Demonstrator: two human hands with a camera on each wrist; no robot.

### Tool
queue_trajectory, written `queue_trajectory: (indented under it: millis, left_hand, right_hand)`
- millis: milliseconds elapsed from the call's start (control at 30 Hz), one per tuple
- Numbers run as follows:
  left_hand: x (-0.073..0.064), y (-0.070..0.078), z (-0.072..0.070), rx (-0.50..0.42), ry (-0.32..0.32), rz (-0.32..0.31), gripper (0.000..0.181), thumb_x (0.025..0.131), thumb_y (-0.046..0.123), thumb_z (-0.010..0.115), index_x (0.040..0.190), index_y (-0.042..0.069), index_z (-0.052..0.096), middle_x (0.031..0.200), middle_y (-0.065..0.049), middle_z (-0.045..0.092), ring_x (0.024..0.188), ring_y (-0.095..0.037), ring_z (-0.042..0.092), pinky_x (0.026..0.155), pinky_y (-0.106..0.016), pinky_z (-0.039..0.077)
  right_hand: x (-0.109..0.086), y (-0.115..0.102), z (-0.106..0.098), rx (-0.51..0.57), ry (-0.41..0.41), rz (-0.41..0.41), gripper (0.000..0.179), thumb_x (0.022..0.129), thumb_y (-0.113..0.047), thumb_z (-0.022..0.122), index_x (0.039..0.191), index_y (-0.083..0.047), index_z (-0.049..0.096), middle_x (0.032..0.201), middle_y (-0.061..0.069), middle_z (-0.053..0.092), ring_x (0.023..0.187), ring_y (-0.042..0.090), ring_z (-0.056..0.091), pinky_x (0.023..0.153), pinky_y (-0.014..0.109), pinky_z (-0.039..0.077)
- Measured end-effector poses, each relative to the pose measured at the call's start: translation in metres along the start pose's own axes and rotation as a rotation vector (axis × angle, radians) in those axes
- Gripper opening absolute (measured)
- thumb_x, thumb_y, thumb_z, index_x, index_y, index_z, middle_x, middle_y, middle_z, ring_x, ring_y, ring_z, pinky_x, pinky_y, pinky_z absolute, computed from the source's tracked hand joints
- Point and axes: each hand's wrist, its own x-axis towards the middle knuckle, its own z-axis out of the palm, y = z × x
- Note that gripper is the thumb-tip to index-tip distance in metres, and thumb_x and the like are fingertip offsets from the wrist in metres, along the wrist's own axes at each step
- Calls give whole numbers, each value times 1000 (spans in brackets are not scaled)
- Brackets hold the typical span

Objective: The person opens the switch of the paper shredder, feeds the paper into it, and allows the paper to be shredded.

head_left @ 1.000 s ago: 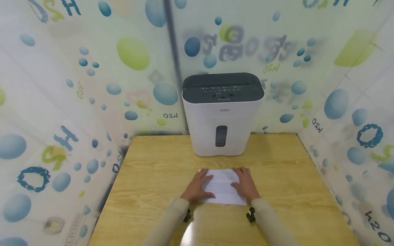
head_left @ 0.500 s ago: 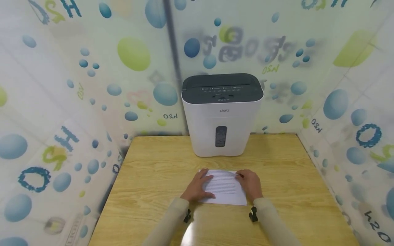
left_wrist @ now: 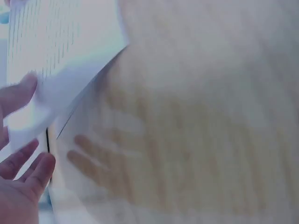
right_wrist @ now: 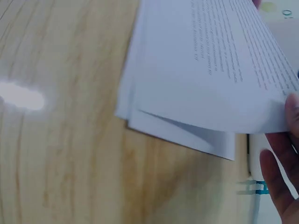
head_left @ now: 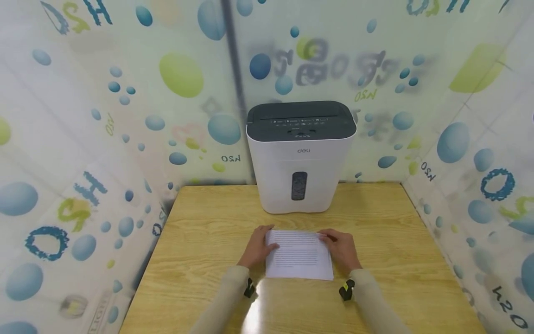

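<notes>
A printed sheet of paper (head_left: 298, 255) is held at both sides, raised above the wooden table. My left hand (head_left: 257, 247) holds its left edge, thumb (left_wrist: 23, 93) on the printed face and fingers spread below. My right hand (head_left: 343, 249) pinches the far right corner between thumb and fingers; in the right wrist view, the other fingers (right_wrist: 275, 182) hang apart from the paper. Beneath the raised sheet, more white sheets (right_wrist: 177, 140) lie on the table, slightly fanned, mostly hidden by it in the head view.
A white paper shredder (head_left: 275, 176) with a dark top (head_left: 300, 111) stands at the back of the wooden table (head_left: 208, 232), beyond the paper. Walls (head_left: 125, 162) with a bubble print enclose the table at the back and sides. Each wrist bears a small black device (head_left: 249, 288).
The right hand went from lying flat on the paper to pinching its far right corner. The left hand then slid left to the sheet's edge, and the sheet has come up.
</notes>
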Motion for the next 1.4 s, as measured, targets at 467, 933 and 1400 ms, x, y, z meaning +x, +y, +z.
queue_trajectory:
  millis: [467, 933, 1400]
  left_hand:
    - [14, 16, -26, -193, 57, -148, 8, 98, 12, 70, 102, 8, 75, 101, -9, 76, 86, -15, 67, 70, -25, 56]
    - [33, 39, -57, -208, 76, -21, 7, 94, 8, 73, 90, 5, 77, 86, -10, 77, 68, -9, 64, 58, -22, 54]
    - [52, 67, -90, -147, 112, 87, 7, 94, 10, 74, 88, 8, 78, 82, -5, 77, 68, -9, 64, 60, -25, 55]
  right_hand:
    - [12, -11, -19, -32, 10, -144, 13, 94, -8, 74, 102, -15, 81, 98, 3, 80, 85, 16, 72, 73, 24, 58]
    - [33, -28, -45, -86, 9, -247, 10, 91, -3, 76, 93, -11, 81, 93, 5, 80, 84, 18, 75, 72, 28, 60]
    - [54, -60, -71, -90, -11, -230, 7, 94, -12, 74, 96, -12, 81, 94, 6, 80, 88, 22, 75, 74, 31, 59]
